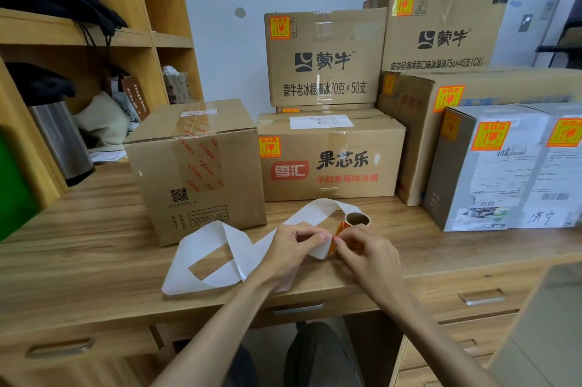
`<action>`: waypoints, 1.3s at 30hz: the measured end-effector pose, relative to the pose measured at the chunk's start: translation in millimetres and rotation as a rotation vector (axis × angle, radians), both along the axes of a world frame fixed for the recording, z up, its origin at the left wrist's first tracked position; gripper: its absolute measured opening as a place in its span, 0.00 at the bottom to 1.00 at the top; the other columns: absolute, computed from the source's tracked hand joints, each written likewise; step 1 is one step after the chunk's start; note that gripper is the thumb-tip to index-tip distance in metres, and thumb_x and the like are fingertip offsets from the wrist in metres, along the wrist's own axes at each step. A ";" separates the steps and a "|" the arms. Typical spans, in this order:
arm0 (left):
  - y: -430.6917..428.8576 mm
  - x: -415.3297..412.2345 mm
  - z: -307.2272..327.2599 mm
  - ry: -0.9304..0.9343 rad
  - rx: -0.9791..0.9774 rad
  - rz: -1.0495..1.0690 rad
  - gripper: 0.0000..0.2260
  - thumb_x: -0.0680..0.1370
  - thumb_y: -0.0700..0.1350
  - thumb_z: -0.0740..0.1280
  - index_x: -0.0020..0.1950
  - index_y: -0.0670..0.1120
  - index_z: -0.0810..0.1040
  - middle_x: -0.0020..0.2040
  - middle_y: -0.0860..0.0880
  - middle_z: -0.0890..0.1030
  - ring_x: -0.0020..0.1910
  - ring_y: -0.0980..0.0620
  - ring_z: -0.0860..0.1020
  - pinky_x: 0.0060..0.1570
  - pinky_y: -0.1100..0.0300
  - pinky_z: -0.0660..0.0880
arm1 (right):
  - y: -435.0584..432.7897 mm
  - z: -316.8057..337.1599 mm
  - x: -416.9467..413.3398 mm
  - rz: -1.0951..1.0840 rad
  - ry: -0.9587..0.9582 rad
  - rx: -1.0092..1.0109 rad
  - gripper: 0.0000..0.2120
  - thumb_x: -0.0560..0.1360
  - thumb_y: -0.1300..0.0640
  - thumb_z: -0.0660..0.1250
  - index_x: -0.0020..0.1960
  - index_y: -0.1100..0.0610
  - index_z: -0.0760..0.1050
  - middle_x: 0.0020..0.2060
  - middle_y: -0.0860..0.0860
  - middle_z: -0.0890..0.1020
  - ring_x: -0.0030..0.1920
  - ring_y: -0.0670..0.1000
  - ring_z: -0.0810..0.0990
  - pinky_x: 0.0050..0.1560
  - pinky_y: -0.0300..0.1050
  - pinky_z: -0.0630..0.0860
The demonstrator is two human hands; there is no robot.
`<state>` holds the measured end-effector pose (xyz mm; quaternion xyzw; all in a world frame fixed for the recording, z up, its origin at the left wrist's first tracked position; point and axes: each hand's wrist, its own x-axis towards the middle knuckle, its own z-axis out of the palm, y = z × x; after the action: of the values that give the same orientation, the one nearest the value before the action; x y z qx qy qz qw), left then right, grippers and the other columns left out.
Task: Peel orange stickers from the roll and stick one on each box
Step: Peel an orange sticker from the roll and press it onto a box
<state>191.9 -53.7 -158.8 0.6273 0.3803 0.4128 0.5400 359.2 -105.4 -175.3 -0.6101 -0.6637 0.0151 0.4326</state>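
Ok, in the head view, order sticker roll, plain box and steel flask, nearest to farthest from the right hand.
1. Sticker roll, held in the right hand.
2. Plain box, ahead and to the left.
3. Steel flask, far left by the shelves.

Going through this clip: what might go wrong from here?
The right hand pinches an orange sticker while the left hand holds the backing strip; the sticker may crease or tear. The loose strip loops to the desk edge and might slip off. The leftmost box shows no sticker on its visible faces and might be missed.
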 end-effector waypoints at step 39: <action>7.3 -3.6 -1.3 -0.046 -0.057 0.161 0.05 0.79 0.44 0.72 0.48 0.48 0.88 0.53 0.52 0.83 0.58 0.52 0.76 0.49 0.63 0.74 | -13.3 4.0 26.4 0.145 0.383 -0.026 0.07 0.76 0.57 0.71 0.40 0.49 0.81 0.39 0.46 0.82 0.33 0.48 0.73 0.37 0.49 0.71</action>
<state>188.3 -46.5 -160.2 0.5693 0.4285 0.4582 0.5313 385.6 -118.7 -171.3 -0.5521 -0.6113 0.1703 0.5408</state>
